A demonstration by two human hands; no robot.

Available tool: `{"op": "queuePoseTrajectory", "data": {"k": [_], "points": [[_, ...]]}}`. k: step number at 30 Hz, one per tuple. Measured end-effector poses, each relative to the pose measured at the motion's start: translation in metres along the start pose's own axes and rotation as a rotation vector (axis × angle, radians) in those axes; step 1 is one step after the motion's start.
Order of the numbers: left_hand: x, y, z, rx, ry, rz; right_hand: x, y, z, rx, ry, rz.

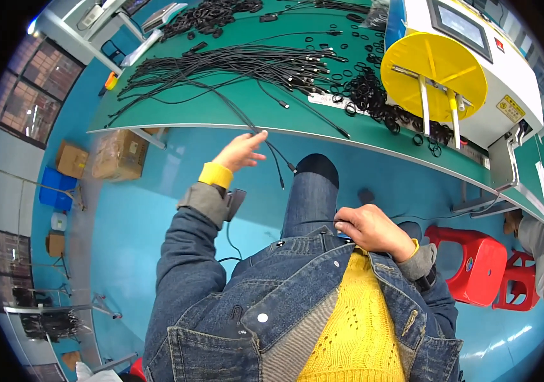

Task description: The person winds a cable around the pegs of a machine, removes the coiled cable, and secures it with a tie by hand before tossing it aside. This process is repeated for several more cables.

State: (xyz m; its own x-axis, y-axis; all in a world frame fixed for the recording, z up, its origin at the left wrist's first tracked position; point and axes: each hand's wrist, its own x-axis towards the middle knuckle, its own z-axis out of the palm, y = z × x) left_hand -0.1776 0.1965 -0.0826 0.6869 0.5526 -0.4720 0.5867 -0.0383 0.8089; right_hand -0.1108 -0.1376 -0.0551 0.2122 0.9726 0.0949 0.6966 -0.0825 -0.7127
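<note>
My left hand (pixel 240 151) is at the front edge of the green table, palm inward and fingers apart. Two black cables (pixel 276 156) hang over that edge right by its fingertips; whether they touch the hand I cannot tell. Down in front of my jacket, my right hand (pixel 374 229) is closed, thumb against the fingers, on a thin black cable (pixel 318 221) whose short length sticks out leftward over my leg. The rest of that cable is hidden by the hand. A large bundle of black cables (pixel 221 67) with small connectors lies across the table.
On the green table (pixel 176 114) stands a white machine (pixel 507 76) with a yellow round plate (pixel 434 73) and a screen. Small black rings (pixel 367 92) lie scattered beside it. Red stools (pixel 475 264) stand at right; cardboard boxes (pixel 119 155) sit under the table's left end.
</note>
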Motion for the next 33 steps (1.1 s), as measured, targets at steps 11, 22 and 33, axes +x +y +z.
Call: {"op": "queuePoseTrajectory", "data": {"k": [11,22,33], "points": [[0.027,0.108,0.025,-0.528,-0.388,0.292,-0.027,0.012,0.003,0.178,0.111,0.108],[-0.087,0.073,0.149,0.247,-0.850,0.934,-0.028,0.013,-0.014,-0.052,0.477,0.051],[-0.102,0.152,0.147,0.366,-0.439,1.178,-0.090,0.010,-0.063,-0.694,1.001,0.228]]}}
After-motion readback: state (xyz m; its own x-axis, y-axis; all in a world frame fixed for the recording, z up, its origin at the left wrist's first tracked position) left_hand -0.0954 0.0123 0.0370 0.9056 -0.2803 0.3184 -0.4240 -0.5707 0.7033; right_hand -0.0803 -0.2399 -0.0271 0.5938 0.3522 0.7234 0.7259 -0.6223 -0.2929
